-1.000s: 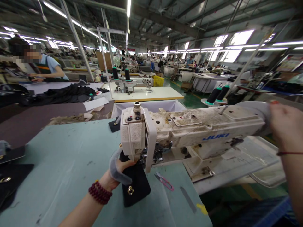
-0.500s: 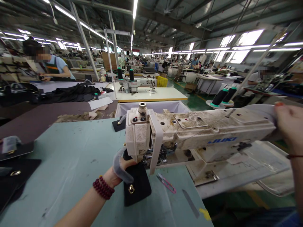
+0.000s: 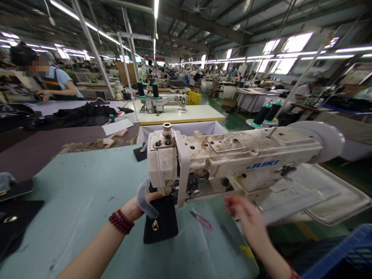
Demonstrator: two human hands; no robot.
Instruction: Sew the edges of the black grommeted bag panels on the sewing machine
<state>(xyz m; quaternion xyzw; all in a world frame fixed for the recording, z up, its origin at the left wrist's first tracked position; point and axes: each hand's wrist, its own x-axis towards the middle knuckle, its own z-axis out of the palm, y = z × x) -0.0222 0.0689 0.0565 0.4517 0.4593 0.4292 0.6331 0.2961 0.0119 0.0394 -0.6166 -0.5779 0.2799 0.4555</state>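
A black fabric or leather piece (image 3: 164,228) with a gold ring and a grey padded strap (image 3: 148,201) lies under the head of a white JUKI sewing machine (image 3: 226,151). My left hand (image 3: 138,207) is closed on this piece beside the needle area, its fingertips partly hidden by the strap and the machine. My right hand (image 3: 247,219), smeared by motion, hangs over the table's right edge in front of the machine. Pink-handled thread snips (image 3: 202,221) lie on the table between the hands. The machine's handwheel (image 3: 328,141) is at the far right.
More black pieces (image 3: 21,217) with gold rings lie at the left of the green table (image 3: 87,193), and another (image 3: 140,152) sits behind the machine head. A blue plastic basket (image 3: 343,255) stands low at the right. A person (image 3: 55,83) works at the back left.
My right hand has left the handwheel and moved left and down to the table's edge. My left hand stays on the black piece. The whole view has shifted slightly.
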